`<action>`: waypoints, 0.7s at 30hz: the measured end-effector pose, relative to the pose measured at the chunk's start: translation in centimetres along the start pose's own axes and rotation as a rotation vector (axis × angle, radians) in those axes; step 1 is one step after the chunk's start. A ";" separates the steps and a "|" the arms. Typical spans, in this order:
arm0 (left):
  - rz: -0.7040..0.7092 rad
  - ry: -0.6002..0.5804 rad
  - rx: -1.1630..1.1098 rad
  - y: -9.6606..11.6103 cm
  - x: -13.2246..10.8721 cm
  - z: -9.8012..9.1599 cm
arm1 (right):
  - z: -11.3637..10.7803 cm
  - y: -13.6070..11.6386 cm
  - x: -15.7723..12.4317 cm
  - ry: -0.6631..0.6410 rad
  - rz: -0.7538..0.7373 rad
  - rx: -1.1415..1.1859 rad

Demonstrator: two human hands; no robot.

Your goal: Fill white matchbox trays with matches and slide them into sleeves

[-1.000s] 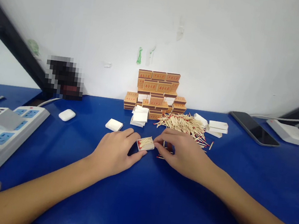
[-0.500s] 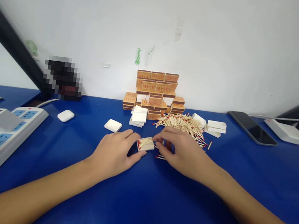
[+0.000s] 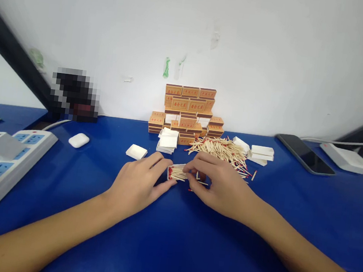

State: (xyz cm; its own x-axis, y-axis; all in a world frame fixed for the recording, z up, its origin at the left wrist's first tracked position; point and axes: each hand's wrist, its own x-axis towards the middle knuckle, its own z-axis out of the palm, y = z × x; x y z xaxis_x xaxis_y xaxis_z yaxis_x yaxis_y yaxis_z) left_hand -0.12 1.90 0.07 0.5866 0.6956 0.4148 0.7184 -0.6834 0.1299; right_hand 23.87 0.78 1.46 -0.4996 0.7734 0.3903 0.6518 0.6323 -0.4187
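A small white matchbox tray [image 3: 170,173] lies on the blue table, held at its left end between the thumb and fingers of my left hand [image 3: 143,177]. Red-tipped matches [image 3: 178,174] lie in it, heads to the left. My right hand [image 3: 219,180] is closed in a pinch over the tray's right end, its fingertips on the matches there. A few loose matches [image 3: 202,183] show beneath my right palm. Beyond that hand spreads a large heap of matches [image 3: 221,149].
Yellow-brown matchboxes [image 3: 188,104] are stacked against the wall. White trays [image 3: 168,142] are piled before them, a single tray [image 3: 136,151] stands left, and others [image 3: 261,152] lie right. A power strip [image 3: 10,154], white case [image 3: 79,140] and phone [image 3: 304,153] lie farther out.
My right fingertips have moved slightly left, over the tray's right end. The matches in the tray now lie more evenly and cover more of it. My left hand keeps its hold.
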 end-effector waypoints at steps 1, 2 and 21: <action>-0.005 0.013 -0.012 0.0 0.0 0.0 | 0.0 0.0 0.0 0.015 -0.004 -0.005; -0.012 0.026 -0.022 -0.1 0.0 0.0 | 0.0 0.1 0.1 0.026 -0.009 -0.014; 0.071 -0.031 -0.068 -0.3 0.1 0.1 | 0.2 0.5 -0.1 -0.143 0.003 -0.064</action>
State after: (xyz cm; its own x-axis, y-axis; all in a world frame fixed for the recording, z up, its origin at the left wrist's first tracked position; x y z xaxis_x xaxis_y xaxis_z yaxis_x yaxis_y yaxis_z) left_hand -0.23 2.21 -0.02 0.6473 0.6505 0.3973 0.6481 -0.7440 0.1622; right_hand 24.07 1.05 1.03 -0.5708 0.7768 0.2661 0.6863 0.6293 -0.3647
